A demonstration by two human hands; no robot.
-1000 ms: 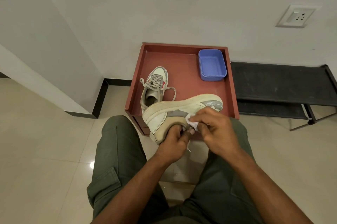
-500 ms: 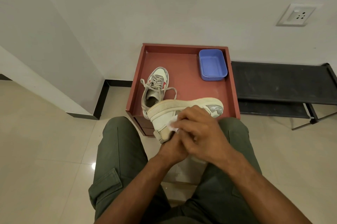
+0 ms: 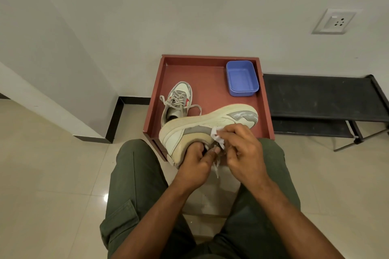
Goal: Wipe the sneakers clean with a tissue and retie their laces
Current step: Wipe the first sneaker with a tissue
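Right hand (image 3: 244, 151) slid tissue (image 3: 216, 134) toeward; logo unreadable.

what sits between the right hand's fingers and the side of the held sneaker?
Head view: a crumpled white tissue, pinched by the right hand and pressed against the held sneaker.

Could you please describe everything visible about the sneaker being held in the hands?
The held sneaker is off-white with grey panels and a cream sole, looking like worn leather. It lies on its side, sole away from the person, toe to the right, over the red tray's near edge. The left hand grips its collar; the right hand presses a white tissue against its side.
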